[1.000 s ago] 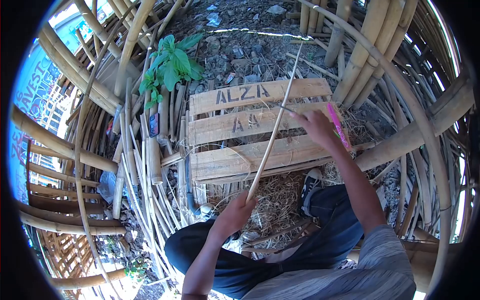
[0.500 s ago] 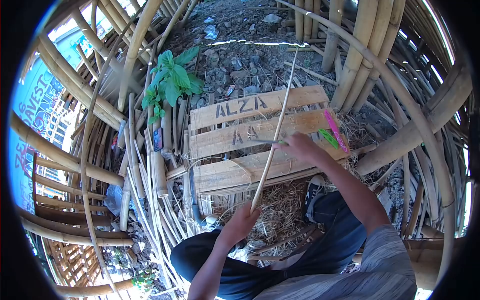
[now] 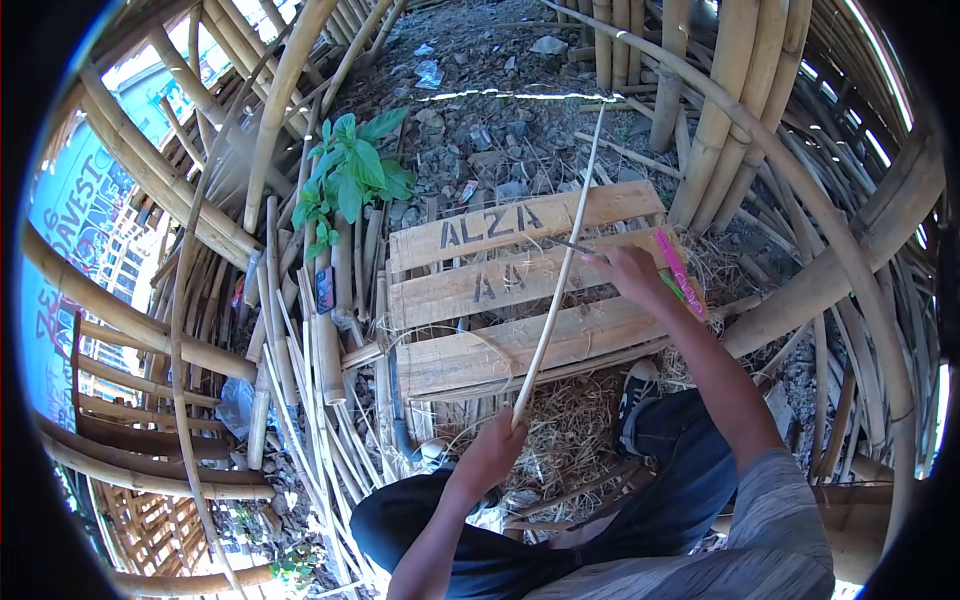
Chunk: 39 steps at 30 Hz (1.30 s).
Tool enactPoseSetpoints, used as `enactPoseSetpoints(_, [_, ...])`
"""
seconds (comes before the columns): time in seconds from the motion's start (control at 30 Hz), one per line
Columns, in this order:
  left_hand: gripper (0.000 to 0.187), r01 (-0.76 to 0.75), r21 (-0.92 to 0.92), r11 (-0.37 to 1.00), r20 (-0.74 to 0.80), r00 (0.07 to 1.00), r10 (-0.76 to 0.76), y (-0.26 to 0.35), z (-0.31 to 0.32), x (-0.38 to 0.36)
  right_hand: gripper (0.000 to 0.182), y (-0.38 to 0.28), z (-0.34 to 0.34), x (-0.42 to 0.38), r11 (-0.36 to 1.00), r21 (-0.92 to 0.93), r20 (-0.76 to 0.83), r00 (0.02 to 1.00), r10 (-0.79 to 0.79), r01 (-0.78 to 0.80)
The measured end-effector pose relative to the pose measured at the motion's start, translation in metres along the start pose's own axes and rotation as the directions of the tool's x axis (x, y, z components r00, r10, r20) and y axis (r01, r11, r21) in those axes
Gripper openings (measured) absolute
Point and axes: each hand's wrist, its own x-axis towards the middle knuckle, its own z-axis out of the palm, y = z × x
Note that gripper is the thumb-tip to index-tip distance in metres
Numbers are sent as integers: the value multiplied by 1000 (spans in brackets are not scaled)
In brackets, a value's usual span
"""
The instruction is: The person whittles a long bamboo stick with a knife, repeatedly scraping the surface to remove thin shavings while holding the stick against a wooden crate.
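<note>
A long, pale bamboo strip [image 3: 553, 308] slants up and away over a wooden pallet [image 3: 440, 360]. Closed round its near end is my left hand [image 3: 488, 457], low in front of my knees. My right hand [image 3: 634, 274] grips a knife by its handle, right of the strip. The thin dark knife blade [image 3: 570, 245] points left and crosses the strip; whether its edge touches cannot be made out. Just right of that hand, a pink object [image 3: 668, 252] with cut-out shapes and a green one [image 3: 690, 293] lie on the pallet.
Split bamboo lengths [image 3: 318, 440] lie along the left, with a phone [image 3: 324, 289] on a bamboo piece. Shavings [image 3: 570, 430] cover the ground by my shoe [image 3: 636, 395]. A leafy plant [image 3: 352, 170] grows beyond. Thick bamboo poles [image 3: 830, 265] stand at the right.
My right hand and the knife have moved farther up along the strip, away from me and to the right. The left hand keeps its hold on the near end.
</note>
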Motion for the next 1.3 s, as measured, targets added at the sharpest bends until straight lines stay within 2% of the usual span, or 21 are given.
enactPoseSetpoints(0.07, [25,4,-24,1000,-6,1000,-4,0,-1,0,65,-13,9,-10,999,7,-36,999,-40,40])
enactPoseSetpoints(0.13, [24,24,31,999,-13,1000,-24,10,-8,-5,63,-35,6,-26,981,55,192,962,-195,188])
enactPoseSetpoints(0.17, [24,31,29,999,-25,999,-30,9,-7,-6,63,-42,5,-37,978,59,193,959,-208,200])
enactPoseSetpoints(0.23, [23,7,102,995,-57,998,-1,7,-2,-7,62,-53,6,-54,880,14,110,874,-474,475])
enactPoseSetpoints(0.27, [23,21,98,995,-62,998,-15,6,0,-8,62,-52,6,-49,876,23,117,869,-482,482])
enactPoseSetpoints(0.33, [23,-33,57,998,-38,999,35,4,1,-6,59,-35,-5,-31,953,-26,195,937,-290,301])
enactPoseSetpoints(0.37, [26,-42,56,998,-37,998,44,2,2,-5,59,-15,-7,-22,953,-28,190,937,-292,303])
enactPoseSetpoints(0.43, [26,-11,43,999,-30,999,12,3,2,-2,57,21,-6,1,991,-89,-36,994,-101,98])
enactPoseSetpoints(0.57, [27,-13,10,1000,-11,1000,13,-6,-2,2,57,-15,1,-21,988,-26,16,989,-150,150])
enactPoseSetpoints(0.63, [28,26,-1,1000,33,999,-26,-5,-4,0,58,-42,6,-42,937,113,144,928,-345,331])
enactPoseSetpoints(0.73, [28,53,-78,996,68,997,-48,0,-4,-4,59,-53,5,-57,872,107,123,864,-489,478])
enactPoseSetpoints(0.8, [29,58,-56,997,72,996,-54,6,-5,-9,60,-19,5,-31,926,124,171,911,-375,358])
enactPoseSetpoints(0.87, [29,34,-36,999,63,998,-31,9,-5,-6,59,9,-15,-7,998,14,4,998,-66,66])
enactPoseSetpoints(0.93, [30,-40,-39,998,3,999,40,5,0,-3,58,7,-6,-5,998,0,-4,998,-69,69])
enactPoseSetpoints(1.0, [30,18,-72,997,65,998,-14,7,-4,-3,57,-12,-1,-18,998,-9,6,998,-66,66])
enactPoseSetpoints(1.07, [30,24,-35,999,32,999,-23,-2,-1,-1,56,-38,1,-35,968,129,231,943,-241,215])
enactPoseSetpoints(1.1, [30,26,-37,999,31,999,-24,-5,1,0,56,-37,4,-40,968,129,233,942,-242,216])
enactPoseSetpoints(1.17, [29,-9,-71,997,63,998,14,-11,3,-1,55,-35,11,-44,904,73,98,899,-427,421])
enactPoseSetpoints(1.2, [29,-1,-67,998,68,998,6,-9,3,-5,55,-23,7,-38,905,82,100,900,-424,417])
enactPoseSetpoints(1.27, [29,21,-39,999,52,998,-19,3,3,-5,54,12,-16,-11,988,74,-63,990,-128,132])
enactPoseSetpoints(1.3, [27,-157,4,988,-68,985,157,-6,10,1,54,12,-15,-4,987,67,-87,987,-137,143])
